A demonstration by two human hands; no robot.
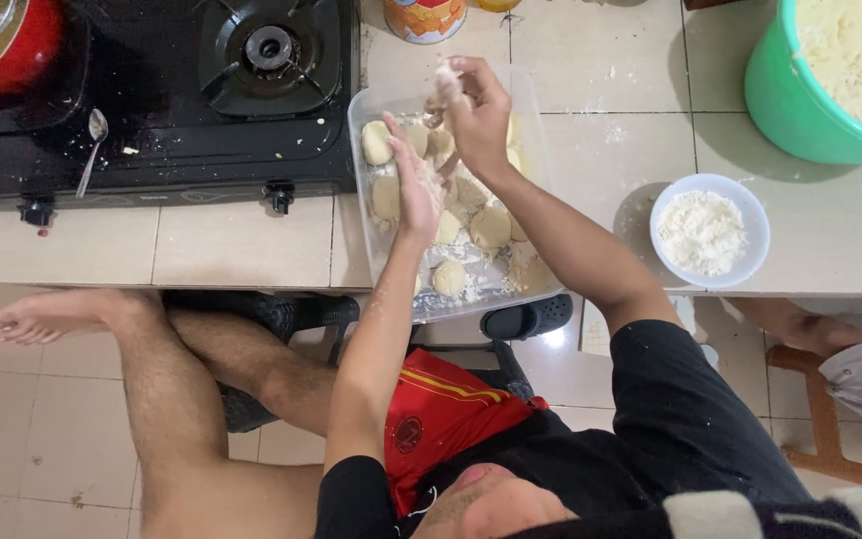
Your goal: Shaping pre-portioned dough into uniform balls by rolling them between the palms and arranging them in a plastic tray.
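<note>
A clear rectangular tray (363,190) lies on a low tiled counter and holds several flattened dough rounds (490,227) dusted with flour. My left hand (415,185) hovers over the tray's middle, palm open and floury, fingers apart. My right hand (475,108) is raised above the tray's far end, its fingers pinched on a small piece of dough (446,77). The two hands are close together, almost touching.
A black gas stove (202,90) with a spoon (92,150) sits left of the tray. A white bowl of flour (708,232) stands to the right, a green bucket of dough (830,80) at top right. A red pot (12,45) is top left, a tin (424,18) behind.
</note>
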